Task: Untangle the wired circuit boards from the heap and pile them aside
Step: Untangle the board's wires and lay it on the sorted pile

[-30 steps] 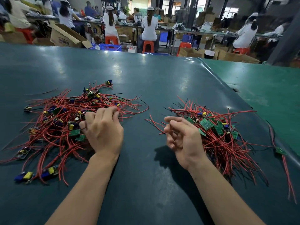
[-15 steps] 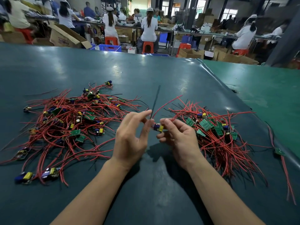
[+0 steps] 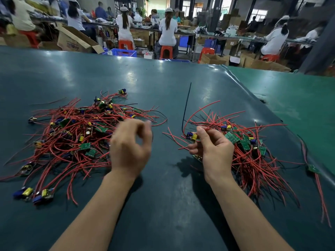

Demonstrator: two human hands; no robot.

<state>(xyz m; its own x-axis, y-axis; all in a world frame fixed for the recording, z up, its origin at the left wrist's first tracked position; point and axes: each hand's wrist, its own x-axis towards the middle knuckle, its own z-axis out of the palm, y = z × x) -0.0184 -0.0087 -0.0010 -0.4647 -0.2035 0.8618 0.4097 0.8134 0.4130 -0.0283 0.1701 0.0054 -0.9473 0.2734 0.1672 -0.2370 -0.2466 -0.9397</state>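
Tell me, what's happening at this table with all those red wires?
A person is sorting small circuit boards with red and black wires. The right hand pinches one wired board just above the pile on the right, its black wire sticking up. The left hand, blurred and apparently empty, hangs beside the tangled heap on the left, which holds many boards. Both lots lie on a dark green table.
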